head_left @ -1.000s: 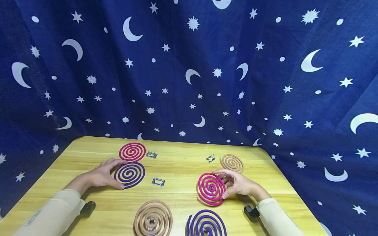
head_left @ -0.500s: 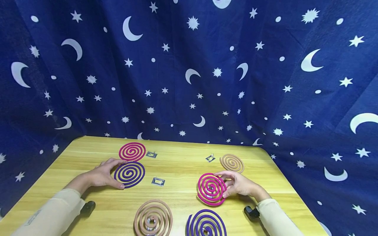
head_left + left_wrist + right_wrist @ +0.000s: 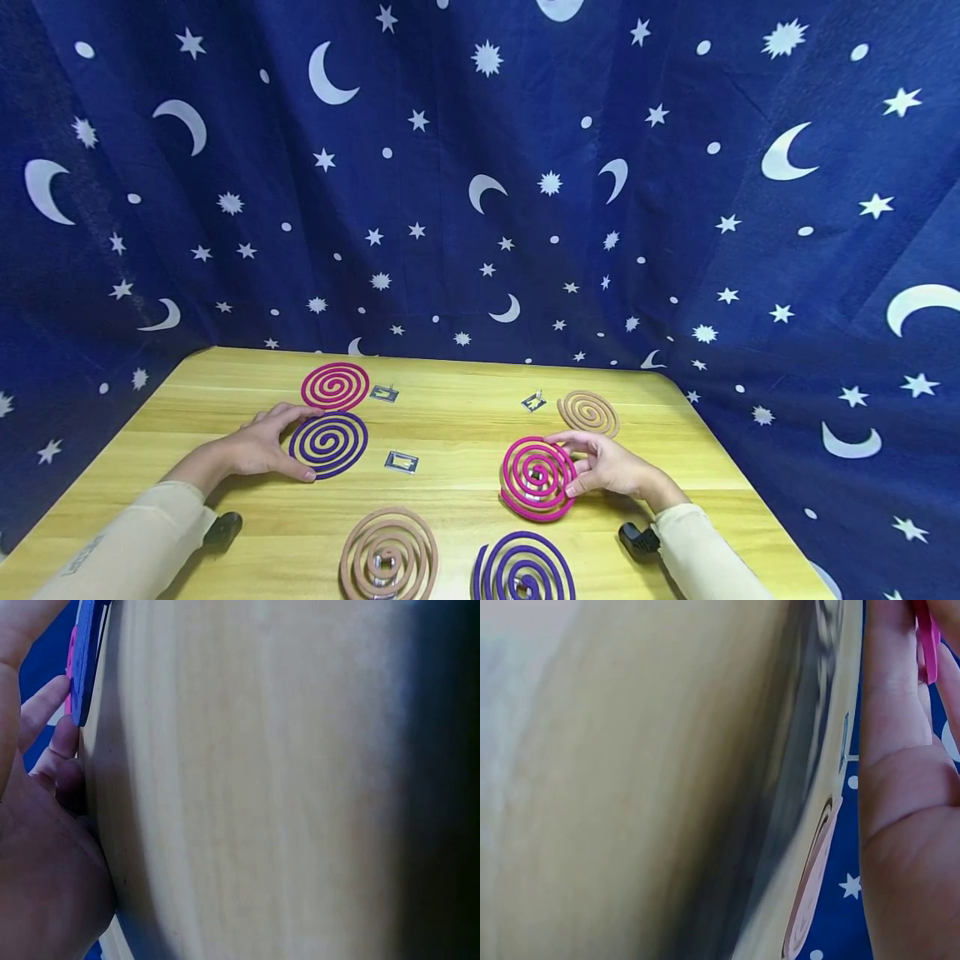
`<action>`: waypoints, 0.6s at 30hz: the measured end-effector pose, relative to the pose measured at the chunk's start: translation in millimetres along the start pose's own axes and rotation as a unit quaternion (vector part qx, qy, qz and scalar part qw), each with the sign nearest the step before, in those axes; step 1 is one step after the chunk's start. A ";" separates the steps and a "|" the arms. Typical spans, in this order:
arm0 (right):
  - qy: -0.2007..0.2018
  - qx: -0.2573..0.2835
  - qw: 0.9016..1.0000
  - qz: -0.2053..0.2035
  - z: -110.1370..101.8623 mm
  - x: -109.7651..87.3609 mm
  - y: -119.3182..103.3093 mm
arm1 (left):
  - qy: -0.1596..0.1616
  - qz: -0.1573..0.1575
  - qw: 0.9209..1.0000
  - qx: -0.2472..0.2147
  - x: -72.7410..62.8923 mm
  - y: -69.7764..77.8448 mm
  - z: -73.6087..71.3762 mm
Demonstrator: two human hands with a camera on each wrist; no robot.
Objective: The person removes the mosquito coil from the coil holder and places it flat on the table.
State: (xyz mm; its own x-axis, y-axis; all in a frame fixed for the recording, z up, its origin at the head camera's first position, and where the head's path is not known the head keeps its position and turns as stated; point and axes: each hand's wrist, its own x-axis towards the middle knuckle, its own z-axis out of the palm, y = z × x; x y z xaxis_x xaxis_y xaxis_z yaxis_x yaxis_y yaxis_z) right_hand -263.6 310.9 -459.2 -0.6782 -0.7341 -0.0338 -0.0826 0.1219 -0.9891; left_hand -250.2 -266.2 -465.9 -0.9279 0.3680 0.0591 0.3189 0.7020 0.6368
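My left hand (image 3: 260,444) rests beside a purple mosquito coil (image 3: 328,445) on the table, thumb at its near edge and forefinger at its far left edge. In the left wrist view, fingertips touch the edge of the purple coil (image 3: 91,660). My right hand (image 3: 609,468) holds the right edge of a pink mosquito coil (image 3: 525,505) between thumb and fingers. A metal coil stand (image 3: 534,483) shows through the pink rings. In the right wrist view, only a small part of that pink coil (image 3: 928,645) shows among the fingers.
In front, a brown coil (image 3: 350,560) and a purple coil (image 3: 487,575) sit over metal stands. Another pink coil (image 3: 307,386) lies back left and a brown coil (image 3: 613,415) back right. Bare stands lie at back (image 3: 385,393), centre-left (image 3: 402,462) and right (image 3: 534,402). A starry curtain (image 3: 450,167) surrounds the table.
The pink coil in my right hand has shifted slightly, and the right thumb and fingers have moved a little with it. My left hand and its purple coil stay in place.
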 end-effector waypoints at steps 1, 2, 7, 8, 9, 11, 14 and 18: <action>0.001 0.000 1.000 -0.002 -0.3 -0.3 0.1 | 0.001 0.000 1.000 -0.001 -0.3 0.5 0.1; 0.001 0.001 1.000 -0.003 -0.6 -0.5 0.2 | 0.002 0.002 1.000 0.003 -0.5 0.5 0.5; 0.003 0.000 1.000 -0.009 -0.8 -1.0 -0.1 | -0.005 -0.013 1.000 -0.003 -0.3 0.5 0.4; 0.002 0.001 1.000 -0.011 -0.6 -1.0 -0.4 | -0.006 -0.015 1.000 -0.002 -0.2 0.7 0.4; 0.000 0.002 1.000 -0.013 -0.5 -1.0 -0.7 | -0.008 -0.021 1.000 -0.005 -0.2 1.3 0.0; -0.002 0.006 1.000 -0.016 -0.4 -1.4 -1.3 | -0.011 -0.024 1.000 -0.003 -0.5 2.5 0.2; -0.004 0.013 1.000 -0.019 -0.6 -1.7 -1.7 | -0.011 -0.027 1.000 -0.002 -0.9 3.4 0.6; -0.003 0.018 1.000 -0.025 -1.1 -1.9 -1.7 | -0.008 -0.023 1.000 -0.001 -0.4 2.7 0.9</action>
State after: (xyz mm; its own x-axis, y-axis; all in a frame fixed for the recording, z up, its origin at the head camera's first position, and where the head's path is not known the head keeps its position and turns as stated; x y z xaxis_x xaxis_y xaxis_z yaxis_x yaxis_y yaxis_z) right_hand -263.0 312.8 -457.2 -0.6689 -0.7432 0.0158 -0.0909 0.0606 -0.9940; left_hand -248.7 -263.9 -464.9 -0.9385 0.3450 0.0170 0.2752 0.7171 0.6404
